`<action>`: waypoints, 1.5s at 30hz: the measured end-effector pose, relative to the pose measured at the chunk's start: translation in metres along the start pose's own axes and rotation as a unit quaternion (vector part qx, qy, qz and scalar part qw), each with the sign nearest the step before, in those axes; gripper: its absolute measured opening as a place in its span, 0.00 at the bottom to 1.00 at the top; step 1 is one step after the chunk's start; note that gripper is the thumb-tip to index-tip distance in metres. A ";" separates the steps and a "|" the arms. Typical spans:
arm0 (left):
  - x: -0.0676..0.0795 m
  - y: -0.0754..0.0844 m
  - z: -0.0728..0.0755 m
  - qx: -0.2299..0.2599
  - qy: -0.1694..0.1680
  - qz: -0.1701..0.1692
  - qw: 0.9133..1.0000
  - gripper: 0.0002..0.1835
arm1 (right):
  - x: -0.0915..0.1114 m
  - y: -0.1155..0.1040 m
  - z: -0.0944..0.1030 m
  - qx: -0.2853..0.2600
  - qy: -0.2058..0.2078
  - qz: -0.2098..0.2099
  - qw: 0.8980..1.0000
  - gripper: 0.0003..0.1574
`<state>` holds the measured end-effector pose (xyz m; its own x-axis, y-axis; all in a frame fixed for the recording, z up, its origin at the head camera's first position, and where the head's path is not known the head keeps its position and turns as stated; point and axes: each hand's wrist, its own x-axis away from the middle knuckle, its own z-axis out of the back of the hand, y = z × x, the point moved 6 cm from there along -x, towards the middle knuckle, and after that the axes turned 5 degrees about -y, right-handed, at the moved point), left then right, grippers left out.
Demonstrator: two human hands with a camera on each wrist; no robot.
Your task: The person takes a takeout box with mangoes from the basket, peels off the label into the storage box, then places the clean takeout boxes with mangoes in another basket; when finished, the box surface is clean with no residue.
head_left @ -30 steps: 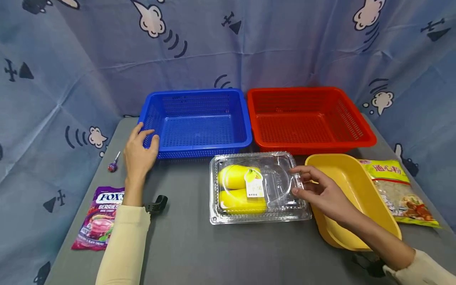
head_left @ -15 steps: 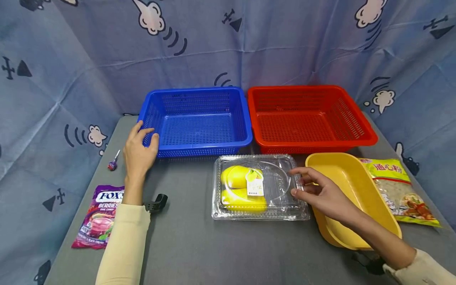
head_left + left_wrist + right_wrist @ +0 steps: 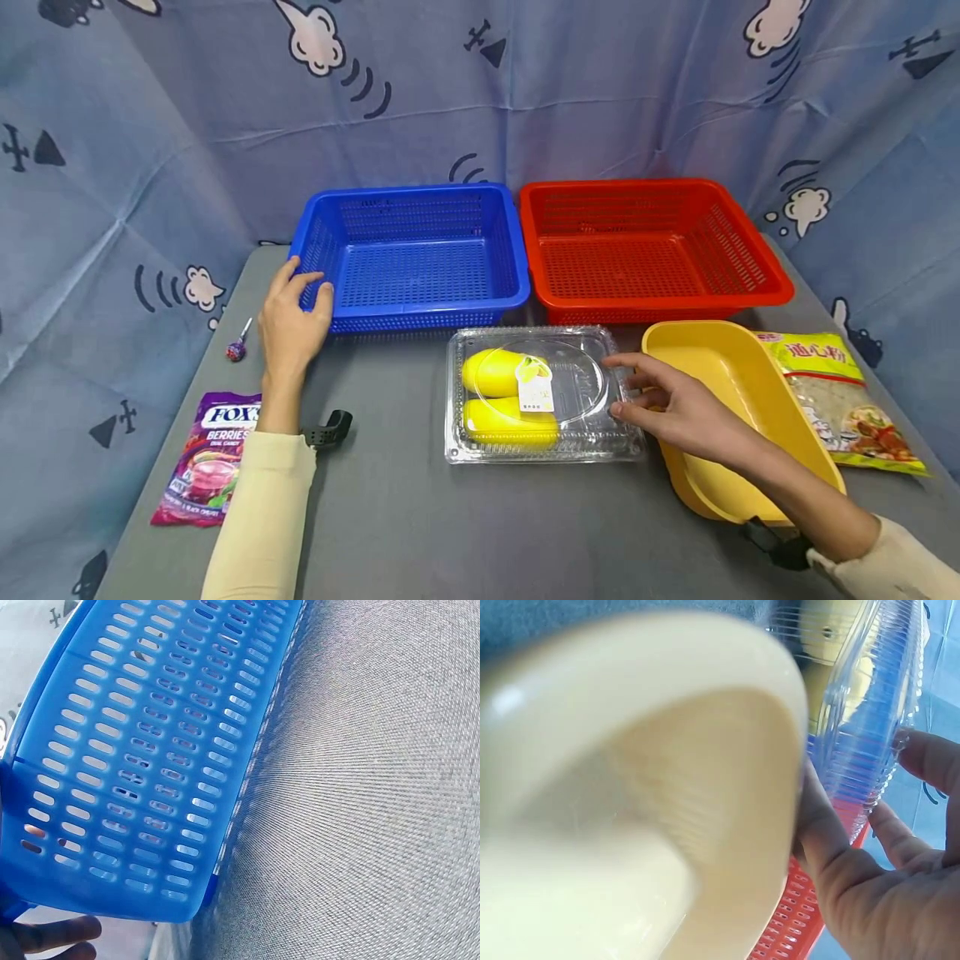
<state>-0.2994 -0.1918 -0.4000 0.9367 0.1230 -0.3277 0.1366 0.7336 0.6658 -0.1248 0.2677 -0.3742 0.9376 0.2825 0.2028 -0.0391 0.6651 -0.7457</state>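
A clear plastic clamshell box [image 3: 577,400] with two yellow mango-like fruits [image 3: 495,372] and a label sits mid-table in the head view. My right hand [image 3: 675,408] pinches its right end, thumb in front and fingers behind. In the right wrist view the box's ribbed edge [image 3: 889,769] lies between thumb and fingers. At the front left corner of the blue basket [image 3: 431,318], my left hand [image 3: 294,329] grips the rim. The left wrist view has the basket's perforated wall [image 3: 150,712] and a few fingers beside its corner; the rest of that hand is mostly hidden.
A red basket [image 3: 660,307] stands right of the blue one. Under my right forearm is a yellow tub [image 3: 720,350], with a pasta bag [image 3: 832,400] beyond it. At left lie a lollipop [image 3: 237,350] and a purple candy bag [image 3: 206,467], partly behind my sleeve.
The clamshell box has shifted slightly left and away from the near edge, with my right hand following a little left. My left hand stays at the blue basket's corner.
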 end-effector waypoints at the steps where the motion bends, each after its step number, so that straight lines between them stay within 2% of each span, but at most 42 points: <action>1: 0.000 0.000 0.000 0.000 0.000 0.000 1.000 0.22 | 0.000 0.000 0.000 0.000 -0.002 0.001 1.000 0.36; 12: 0.002 0.002 0.001 0.000 0.002 -0.003 1.000 0.22 | -0.002 -0.005 0.003 0.035 -0.007 0.018 0.999 0.36; 30: 0.002 0.001 0.001 0.002 0.006 -0.015 1.000 0.20 | -0.008 -0.012 0.012 0.101 -0.039 -0.001 0.994 0.34; 37: 0.002 0.002 -0.001 -0.017 -0.003 -0.013 1.000 0.22 | -0.009 -0.017 0.023 0.139 -0.026 0.001 0.990 0.33; 42: 0.002 0.012 0.005 -0.032 0.000 -0.024 0.999 0.27 | -0.011 -0.025 0.032 0.151 0.002 0.010 0.988 0.35; 45: 0.004 0.030 0.011 -0.023 0.014 -0.065 0.998 0.28 | -0.012 -0.032 0.034 0.155 0.021 0.029 0.987 0.34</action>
<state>-0.2881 -0.1761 -0.3741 0.9030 0.0429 -0.4275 0.2402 0.7746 0.5851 -0.1469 0.2666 -0.3309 0.9442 0.3009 0.1340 -0.1904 0.8306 -0.5233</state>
